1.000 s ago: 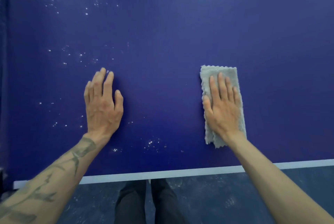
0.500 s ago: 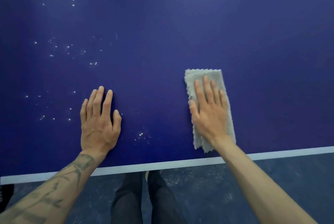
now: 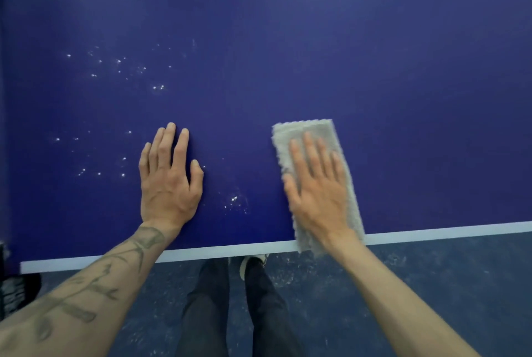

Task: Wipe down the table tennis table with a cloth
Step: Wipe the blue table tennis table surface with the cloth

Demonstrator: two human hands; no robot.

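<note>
The job looks partly done. The blue bench [image 3: 374,69] shows no visible marks on its right side, around and beyond the cloth [image 3: 311,128]. The left side is dotted with white specks [image 3: 158,87] from the far corner down to the near edge. One small cluster [image 3: 234,199] lies between the two hands, close to the white edge line [image 3: 230,250]. By this judgement the left half and that near patch are what is left to wipe.

The grey cloth is folded into a long strip and lies flat on the bench. Its near end reaches over the edge line.

The right hand [image 3: 316,192] presses down on the cloth with its fingers [image 3: 309,149] straight and slightly spread. It is not gripping, only pushing flat. The picture is a little blurred here, which suggests a stroke in progress.

The left hand [image 3: 168,181] rests palm-down on the bare bench, well apart from the cloth. Its fingers [image 3: 169,140] are extended and close together, it holds nothing, and it likely serves as a brace.
</note>
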